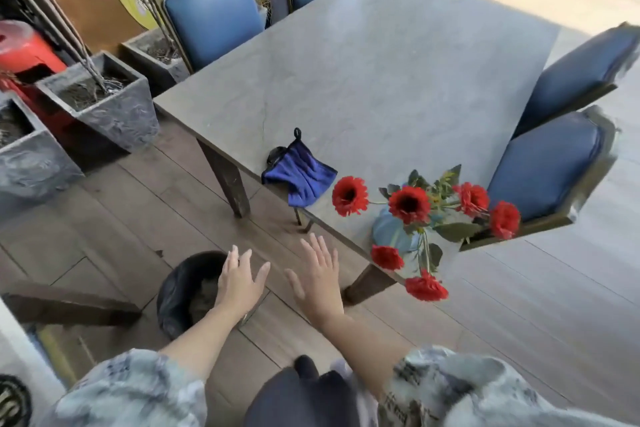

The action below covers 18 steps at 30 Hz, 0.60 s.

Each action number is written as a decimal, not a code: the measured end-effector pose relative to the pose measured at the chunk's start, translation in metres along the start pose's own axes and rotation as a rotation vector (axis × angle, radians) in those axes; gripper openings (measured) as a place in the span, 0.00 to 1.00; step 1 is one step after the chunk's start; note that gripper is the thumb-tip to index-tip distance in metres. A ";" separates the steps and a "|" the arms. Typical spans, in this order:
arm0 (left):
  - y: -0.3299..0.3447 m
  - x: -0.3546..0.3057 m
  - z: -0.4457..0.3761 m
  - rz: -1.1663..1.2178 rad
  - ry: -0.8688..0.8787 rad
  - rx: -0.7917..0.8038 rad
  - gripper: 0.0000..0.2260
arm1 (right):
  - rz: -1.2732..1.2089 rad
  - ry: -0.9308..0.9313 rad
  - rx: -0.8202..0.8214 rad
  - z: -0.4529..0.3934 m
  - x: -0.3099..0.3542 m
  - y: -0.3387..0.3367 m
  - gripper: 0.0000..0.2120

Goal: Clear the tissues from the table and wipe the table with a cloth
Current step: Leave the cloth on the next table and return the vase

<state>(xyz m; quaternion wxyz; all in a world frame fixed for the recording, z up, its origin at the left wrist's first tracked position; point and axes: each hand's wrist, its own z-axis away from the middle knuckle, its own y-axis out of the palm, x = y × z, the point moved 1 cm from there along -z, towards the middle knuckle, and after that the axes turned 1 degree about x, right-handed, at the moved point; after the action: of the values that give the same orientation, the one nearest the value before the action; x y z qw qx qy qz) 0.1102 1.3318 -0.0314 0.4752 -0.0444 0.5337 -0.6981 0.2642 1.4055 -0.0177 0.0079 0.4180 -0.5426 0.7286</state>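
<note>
Both hands (277, 282) hover spread above bin (180, 291) beside table (381, 73).

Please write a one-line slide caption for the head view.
Both open hands, left hand and right hand, hover near the bin; blue cloth lies on the table edge.

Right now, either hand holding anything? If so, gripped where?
Nothing is held. The left hand is spread open over the black-lined bin, and the right hand is open beside it. The blue cloth lies untouched at the table edge.

Left hand (239, 282), right hand (318, 276) empty, fingers spread, above bin (180, 291); blue cloth (299, 175) seemingly overhanging table (381, 80) edge.
</note>
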 end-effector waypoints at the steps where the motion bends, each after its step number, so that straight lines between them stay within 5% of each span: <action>1: 0.007 -0.005 0.009 0.023 -0.009 0.006 0.29 | -0.032 0.030 -0.004 0.019 -0.012 -0.006 0.34; 9: 0.080 -0.035 0.091 0.106 -0.078 -0.029 0.30 | -0.046 0.197 -0.383 0.093 -0.116 -0.095 0.30; 18: 0.133 -0.069 0.139 0.249 -0.115 -0.168 0.29 | -0.224 0.177 -0.161 0.013 -0.147 -0.142 0.47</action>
<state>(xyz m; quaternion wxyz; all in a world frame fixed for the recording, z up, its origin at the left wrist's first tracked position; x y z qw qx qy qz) 0.3093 1.2857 -0.0463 0.5827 -0.0575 0.5635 -0.5828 0.4335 1.5181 0.0035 0.1705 0.4079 -0.5463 0.7114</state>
